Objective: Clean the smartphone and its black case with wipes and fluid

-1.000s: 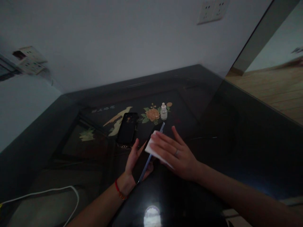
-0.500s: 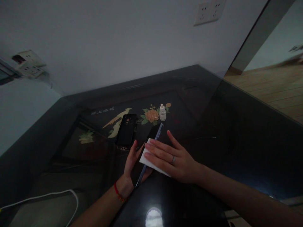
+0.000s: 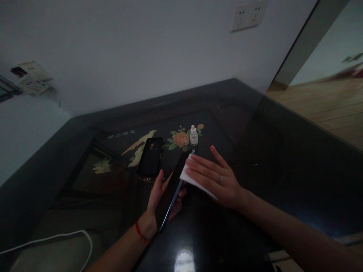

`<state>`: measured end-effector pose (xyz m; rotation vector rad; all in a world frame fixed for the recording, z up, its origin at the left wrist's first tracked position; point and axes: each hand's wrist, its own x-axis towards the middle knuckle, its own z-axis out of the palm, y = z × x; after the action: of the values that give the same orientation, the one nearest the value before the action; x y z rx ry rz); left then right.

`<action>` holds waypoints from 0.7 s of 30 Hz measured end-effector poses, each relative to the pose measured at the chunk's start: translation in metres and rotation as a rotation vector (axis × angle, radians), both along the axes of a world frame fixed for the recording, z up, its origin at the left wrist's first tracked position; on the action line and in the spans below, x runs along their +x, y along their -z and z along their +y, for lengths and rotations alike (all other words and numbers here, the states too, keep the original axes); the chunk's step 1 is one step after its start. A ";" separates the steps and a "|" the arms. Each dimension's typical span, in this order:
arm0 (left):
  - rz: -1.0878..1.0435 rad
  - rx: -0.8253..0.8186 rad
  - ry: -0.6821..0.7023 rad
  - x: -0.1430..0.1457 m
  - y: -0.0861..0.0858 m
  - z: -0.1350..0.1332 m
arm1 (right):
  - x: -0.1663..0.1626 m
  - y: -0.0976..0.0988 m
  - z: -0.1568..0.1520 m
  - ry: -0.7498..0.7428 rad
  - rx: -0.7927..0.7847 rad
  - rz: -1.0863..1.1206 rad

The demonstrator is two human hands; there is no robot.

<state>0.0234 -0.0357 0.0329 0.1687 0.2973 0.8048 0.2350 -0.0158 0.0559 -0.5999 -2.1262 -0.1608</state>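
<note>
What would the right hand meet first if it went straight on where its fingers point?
Past the smartphone under its white wipe, the right hand would probably meet the black phone case, though depth is unclear.

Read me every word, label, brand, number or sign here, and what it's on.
"上" and "花", on the table, second and fourth in a row of characters; the others are too blurred.
Bottle label: too small and blurred to read.
Phone and phone case: no readable text.
</note>
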 end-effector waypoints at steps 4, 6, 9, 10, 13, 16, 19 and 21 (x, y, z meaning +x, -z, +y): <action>0.024 -0.003 0.044 0.001 -0.001 -0.001 | 0.006 0.002 0.009 0.134 -0.109 0.146; 0.027 0.014 0.045 0.000 -0.001 -0.001 | 0.006 0.003 0.007 0.061 -0.081 0.116; 0.019 0.052 0.027 0.000 0.001 -0.001 | 0.003 0.003 0.003 -0.139 0.029 -0.021; 0.018 0.054 0.023 0.000 0.001 -0.001 | 0.002 0.004 0.002 -0.156 0.039 -0.032; 0.015 0.034 0.034 0.000 0.001 -0.001 | 0.004 0.006 0.006 -0.027 -0.040 0.072; -0.005 0.046 0.041 0.000 0.002 -0.002 | 0.007 0.005 0.009 0.016 -0.051 0.105; 0.008 0.054 0.042 -0.001 0.003 -0.001 | 0.007 0.004 0.007 -0.092 0.014 0.016; 0.019 0.052 0.064 -0.003 0.003 0.000 | 0.007 0.005 0.008 -0.094 -0.031 0.026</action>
<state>0.0207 -0.0361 0.0296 0.2336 0.2882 0.7477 0.2424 -0.0075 0.0508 -0.5162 -2.1302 -0.0677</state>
